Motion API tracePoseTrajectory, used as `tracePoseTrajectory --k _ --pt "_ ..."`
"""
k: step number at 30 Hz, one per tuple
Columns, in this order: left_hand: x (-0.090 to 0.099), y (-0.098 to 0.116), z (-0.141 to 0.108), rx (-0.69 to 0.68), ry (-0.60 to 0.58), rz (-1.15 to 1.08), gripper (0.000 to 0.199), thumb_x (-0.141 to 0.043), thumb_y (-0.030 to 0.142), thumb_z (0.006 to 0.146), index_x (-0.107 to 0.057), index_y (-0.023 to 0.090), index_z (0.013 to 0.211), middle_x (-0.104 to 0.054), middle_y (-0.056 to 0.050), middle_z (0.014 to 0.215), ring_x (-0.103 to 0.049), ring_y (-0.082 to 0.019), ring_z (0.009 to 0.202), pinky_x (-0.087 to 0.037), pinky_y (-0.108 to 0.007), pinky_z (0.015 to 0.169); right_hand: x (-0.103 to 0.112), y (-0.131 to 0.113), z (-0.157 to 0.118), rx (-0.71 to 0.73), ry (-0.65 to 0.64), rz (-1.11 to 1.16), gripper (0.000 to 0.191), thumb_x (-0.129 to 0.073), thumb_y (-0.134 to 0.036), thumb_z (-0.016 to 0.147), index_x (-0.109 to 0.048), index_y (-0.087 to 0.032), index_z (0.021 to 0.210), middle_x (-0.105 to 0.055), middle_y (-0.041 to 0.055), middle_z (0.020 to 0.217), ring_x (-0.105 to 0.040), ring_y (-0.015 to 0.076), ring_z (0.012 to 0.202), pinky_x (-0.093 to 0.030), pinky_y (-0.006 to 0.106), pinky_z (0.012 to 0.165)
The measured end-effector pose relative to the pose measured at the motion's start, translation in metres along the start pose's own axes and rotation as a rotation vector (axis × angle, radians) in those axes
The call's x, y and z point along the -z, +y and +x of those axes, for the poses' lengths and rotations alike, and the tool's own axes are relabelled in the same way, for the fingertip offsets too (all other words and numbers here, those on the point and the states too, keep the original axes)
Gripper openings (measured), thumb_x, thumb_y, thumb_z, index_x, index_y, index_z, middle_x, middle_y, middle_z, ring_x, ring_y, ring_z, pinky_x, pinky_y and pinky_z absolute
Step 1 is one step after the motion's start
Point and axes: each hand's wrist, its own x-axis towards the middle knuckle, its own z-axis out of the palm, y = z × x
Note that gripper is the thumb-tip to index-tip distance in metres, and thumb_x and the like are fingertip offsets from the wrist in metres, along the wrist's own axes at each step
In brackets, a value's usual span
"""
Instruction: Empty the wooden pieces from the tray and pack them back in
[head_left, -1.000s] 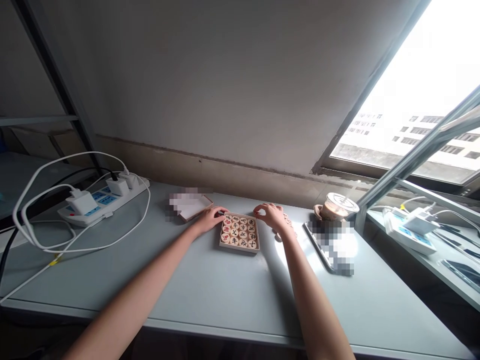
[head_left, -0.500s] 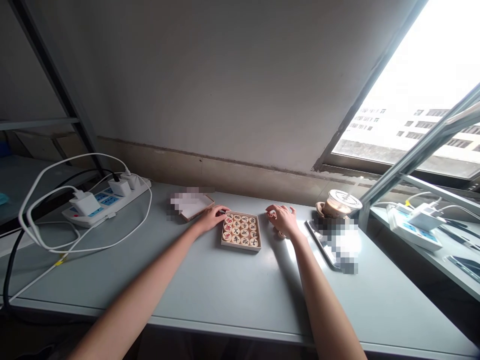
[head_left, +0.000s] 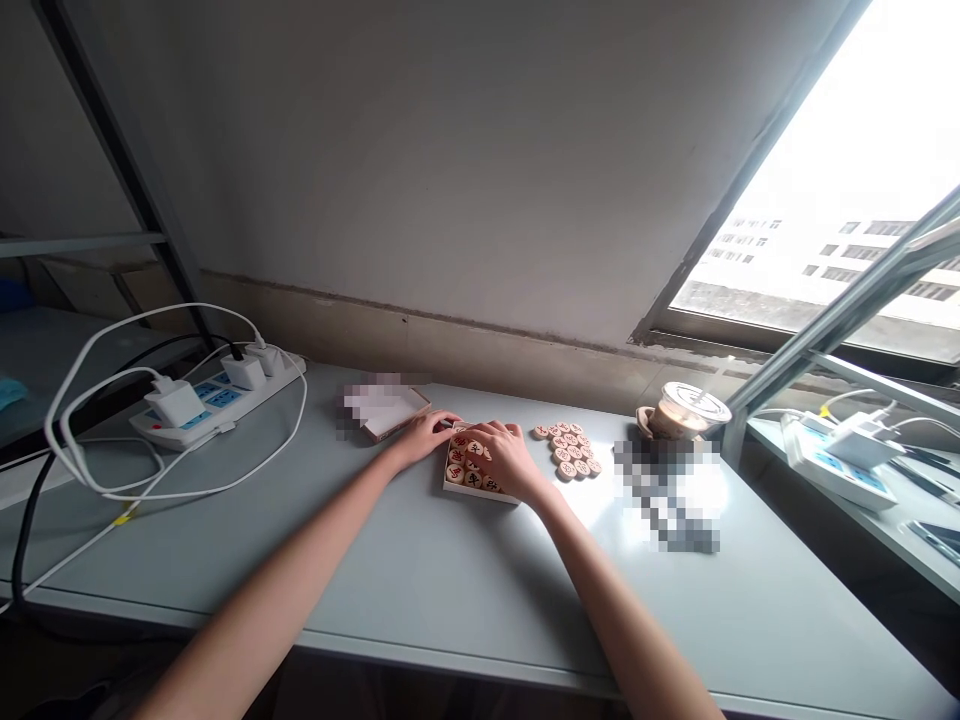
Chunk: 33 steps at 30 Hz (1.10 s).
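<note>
A shallow box (head_left: 480,492) of round wooden pieces marked with red and black characters lies on the grey table. My left hand (head_left: 431,437) is at the box's left edge, fingers closed on its rim. Over the box's upper right part reaches my right hand (head_left: 506,455), its fingers bent down onto the pieces; whether one is between them is hidden. Right of the box, several loose round pieces (head_left: 571,452) lie in a cluster. An open box lid (head_left: 391,412) rests behind my left hand.
A power strip (head_left: 217,405) with plugs and looped white cables (head_left: 75,470) occupies the left side. A lidded drink cup (head_left: 686,412) stands at the back right, with a partly blurred flat object in front of it. A wall runs behind the table.
My right hand has moved left from the loose pieces to over the box, uncovering the cluster. My left hand has stayed at the box's edge.
</note>
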Motion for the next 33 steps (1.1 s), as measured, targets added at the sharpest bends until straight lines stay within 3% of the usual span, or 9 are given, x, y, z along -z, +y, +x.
tracePoseTrajectory --k 9,13,17,22,33 --pt "-0.001 -0.002 0.002 -0.010 -0.005 0.004 0.030 -0.047 0.037 0.081 -0.061 0.022 0.103 -0.062 -0.003 0.107 -0.055 -0.020 0.103 -0.041 -0.029 0.092 -0.009 0.005 0.005 -0.109 0.065 0.068 0.019 -0.053 -0.034 0.085 -0.062 -0.029 0.101 -0.067 0.0024 0.097 -0.054 0.0195 0.093 -0.030 0.033 0.079" --pt "0.000 -0.001 0.001 -0.011 -0.015 0.009 0.031 -0.046 0.035 0.080 -0.060 0.022 0.105 -0.062 -0.004 0.110 -0.054 -0.021 0.105 -0.040 -0.031 0.093 0.002 0.014 0.000 -0.153 0.130 0.140 0.024 -0.050 -0.038 0.086 -0.059 -0.029 0.105 -0.067 0.0015 0.097 -0.056 0.0187 0.090 -0.029 0.034 0.080" --pt "0.001 0.000 0.001 0.001 -0.021 0.010 0.031 -0.045 0.035 0.081 -0.060 0.022 0.105 -0.062 -0.004 0.109 -0.054 -0.021 0.103 -0.041 -0.031 0.092 0.018 0.040 -0.017 -0.243 0.205 0.097 0.027 -0.051 -0.042 0.084 -0.059 -0.029 0.107 -0.067 0.0020 0.097 -0.056 0.0193 0.088 -0.030 0.034 0.078" --pt "0.000 -0.002 0.002 0.008 -0.029 -0.011 0.032 -0.045 0.034 0.080 -0.060 0.020 0.104 -0.062 -0.005 0.108 -0.055 -0.021 0.102 -0.043 -0.030 0.088 0.032 0.068 -0.039 -0.343 0.107 -0.012 0.022 -0.052 -0.043 0.081 -0.066 -0.027 0.083 -0.067 0.0007 0.084 -0.057 0.0201 0.084 -0.029 0.034 0.078" --pt "-0.002 -0.007 0.003 0.010 -0.027 -0.028 0.031 -0.046 0.035 0.081 -0.060 0.020 0.105 -0.061 -0.005 0.110 -0.055 -0.020 0.103 -0.044 -0.030 0.087 0.029 0.086 -0.049 -0.427 0.082 -0.264 0.015 -0.055 -0.029 0.078 -0.066 -0.026 0.087 -0.062 0.0053 0.099 -0.048 0.0238 0.094 -0.027 0.035 0.074"
